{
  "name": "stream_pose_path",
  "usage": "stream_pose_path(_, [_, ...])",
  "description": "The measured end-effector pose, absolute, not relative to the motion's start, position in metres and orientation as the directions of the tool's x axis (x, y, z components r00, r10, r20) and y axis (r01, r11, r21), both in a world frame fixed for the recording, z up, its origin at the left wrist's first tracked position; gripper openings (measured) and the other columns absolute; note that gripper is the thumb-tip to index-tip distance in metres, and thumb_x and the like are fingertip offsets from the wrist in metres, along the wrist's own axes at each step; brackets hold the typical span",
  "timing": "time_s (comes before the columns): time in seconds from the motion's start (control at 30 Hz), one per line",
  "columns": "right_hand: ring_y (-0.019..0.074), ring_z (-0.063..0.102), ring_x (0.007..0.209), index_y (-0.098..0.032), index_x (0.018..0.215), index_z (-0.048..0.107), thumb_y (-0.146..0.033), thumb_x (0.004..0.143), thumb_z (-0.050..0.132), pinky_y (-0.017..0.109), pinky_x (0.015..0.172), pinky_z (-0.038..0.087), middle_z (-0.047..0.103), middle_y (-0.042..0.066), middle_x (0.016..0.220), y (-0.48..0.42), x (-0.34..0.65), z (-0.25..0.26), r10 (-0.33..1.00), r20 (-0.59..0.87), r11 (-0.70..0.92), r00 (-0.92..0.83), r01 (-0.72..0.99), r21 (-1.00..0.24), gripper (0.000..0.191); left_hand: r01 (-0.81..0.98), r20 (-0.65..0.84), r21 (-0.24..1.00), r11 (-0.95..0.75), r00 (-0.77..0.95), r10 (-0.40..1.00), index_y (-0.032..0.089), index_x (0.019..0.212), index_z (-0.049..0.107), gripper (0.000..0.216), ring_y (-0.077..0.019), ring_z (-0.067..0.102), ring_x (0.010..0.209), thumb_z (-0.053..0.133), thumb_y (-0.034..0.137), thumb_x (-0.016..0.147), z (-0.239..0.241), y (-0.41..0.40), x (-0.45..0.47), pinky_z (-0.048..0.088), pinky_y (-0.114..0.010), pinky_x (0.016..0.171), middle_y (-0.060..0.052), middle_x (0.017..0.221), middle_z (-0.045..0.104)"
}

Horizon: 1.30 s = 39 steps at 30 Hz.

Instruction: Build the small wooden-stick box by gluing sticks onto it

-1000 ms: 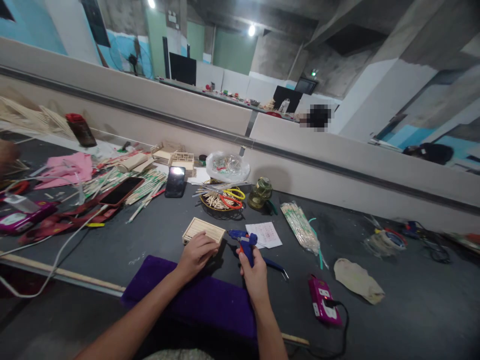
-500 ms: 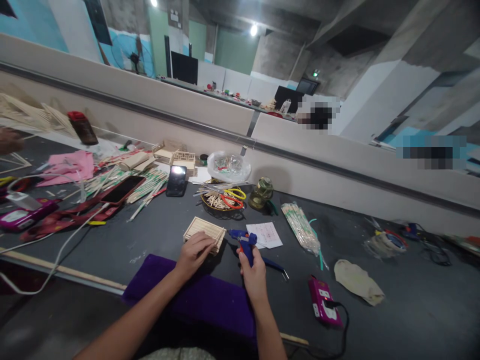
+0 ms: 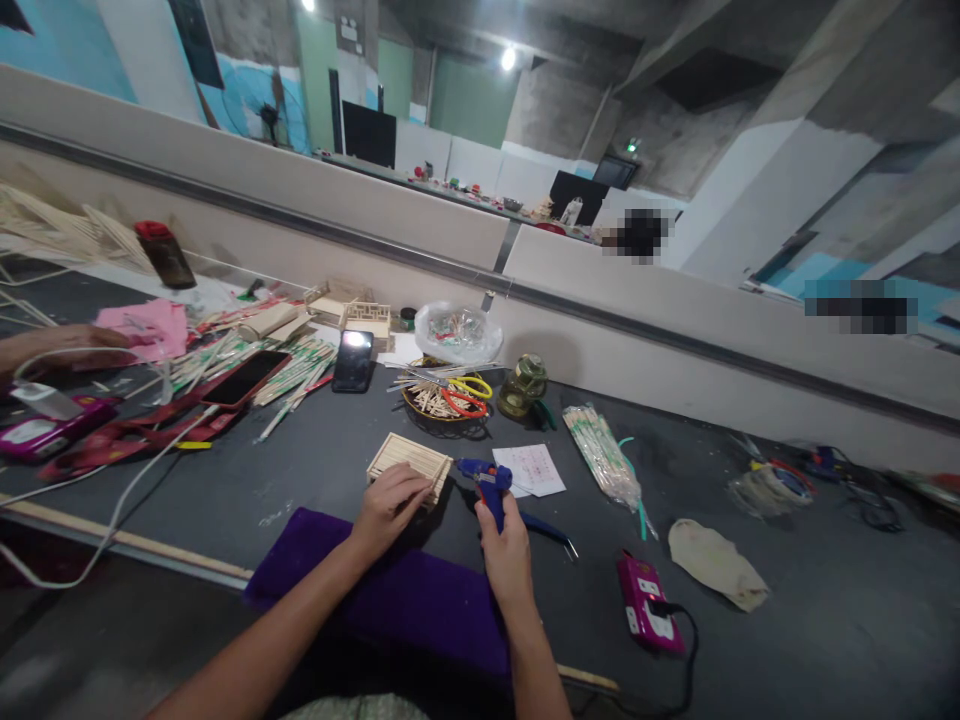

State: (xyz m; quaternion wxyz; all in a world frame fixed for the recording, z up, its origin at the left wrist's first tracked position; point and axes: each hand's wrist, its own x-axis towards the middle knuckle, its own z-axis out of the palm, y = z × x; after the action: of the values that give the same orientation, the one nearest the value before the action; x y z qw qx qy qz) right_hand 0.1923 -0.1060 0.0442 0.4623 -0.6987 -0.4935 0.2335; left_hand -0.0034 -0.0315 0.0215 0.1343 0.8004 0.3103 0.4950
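A small box-like model of thin wooden sticks [image 3: 405,452] stands on the dark table in front of me. My left hand [image 3: 394,505] lies over its near right side, fingers bent together and gripping it there; the fingertips are partly hidden. In my right hand [image 3: 506,545] is a blue hot glue gun [image 3: 491,483], held by its handle. The gun's nozzle points left, at or very near the model's right corner. Under my forearms a purple cloth [image 3: 300,560] covers the table's front edge.
Behind the model are a basket of short sticks [image 3: 435,405], scissors [image 3: 465,390] and a green jar [image 3: 523,385]. A printed paper [image 3: 532,470], bagged sticks [image 3: 600,450] and a magenta power strip [image 3: 645,605] lie right. Phones and another person's hand [image 3: 67,345] are left.
The other person's hand at the far left has come further into view, toward the pink cloth. My hands, the glue gun and the model have hardly moved.
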Motion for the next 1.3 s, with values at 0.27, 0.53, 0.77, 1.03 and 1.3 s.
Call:
stream_pose_path(0.27, [0.0288,0.059,0.111,-0.014,0.138,0.044,-0.045,0.089,0.042,0.037,0.091,0.044,0.061,0.015,0.125,-0.1076,0.1924,0.0505,0.937,0.004,-0.181,0.349,0.496,-0.849,0.057,0.362,0.688,0.539,-0.761,0.333,0.645,0.022,0.100,0.066,0.018,-0.0155,0.063,0.087,0.060,0.014,0.084,0.0208,-0.0313,-0.0035,0.047,-0.040,0.095,-0.004,0.091,0.069])
stream_pose_path(0.53, [0.0282,0.058,0.113,-0.014,0.137,0.045,-0.045,0.090,0.043,0.037,0.092,0.043,0.060,0.015,0.126,-0.1082,0.1926,0.0494,0.940,0.030,-0.151,0.340,0.493,-0.857,0.057,0.362,0.687,0.540,-0.760,0.332,0.646,0.021,0.100,0.066,0.017,-0.0160,0.064,0.087,0.059,0.016,0.085,0.0216,-0.0320,-0.0036,0.048,-0.040,0.094,-0.005,0.091,0.069])
stream_pose_path(0.77, [0.0281,0.058,0.112,-0.014,0.137,0.046,-0.043,0.090,0.044,0.036,0.092,0.044,0.062,0.014,0.124,-0.1091,0.1930,0.0493,0.937,0.036,-0.149,0.346,0.492,-0.858,0.056,0.370,0.690,0.523,-0.768,0.346,0.636,0.022,0.099,0.067,0.017,-0.0163,0.065,0.087,0.057,0.017,0.086,0.0220,-0.0323,-0.0034,0.048,-0.039,0.094,-0.005,0.091,0.070])
stream_pose_path(1.03, [0.0275,0.058,0.113,-0.015,0.136,0.047,-0.043,0.089,0.045,0.036,0.093,0.043,0.061,0.014,0.125,-0.1097,0.1935,0.0495,0.935,0.053,-0.138,0.350,0.498,-0.856,0.055,0.362,0.681,0.525,-0.771,0.365,0.635,0.022,0.101,0.066,0.018,-0.0157,0.063,0.087,0.057,0.015,0.086,0.0221,-0.0322,-0.0037,0.047,-0.040,0.095,-0.005,0.091,0.069])
stream_pose_path(1.3, [0.0283,0.059,0.111,-0.014,0.134,0.050,-0.043,0.088,0.047,0.037,0.092,0.044,0.062,0.015,0.123,-0.1091,0.1937,0.0473,0.929,0.049,-0.149,0.366,0.496,-0.856,0.054,0.364,0.684,0.523,-0.770,0.360,0.635,0.021,0.099,0.067,0.017,-0.0159,0.064,0.086,0.058,0.015,0.086,0.0225,-0.0318,-0.0030,0.048,-0.039,0.093,-0.005,0.091,0.069])
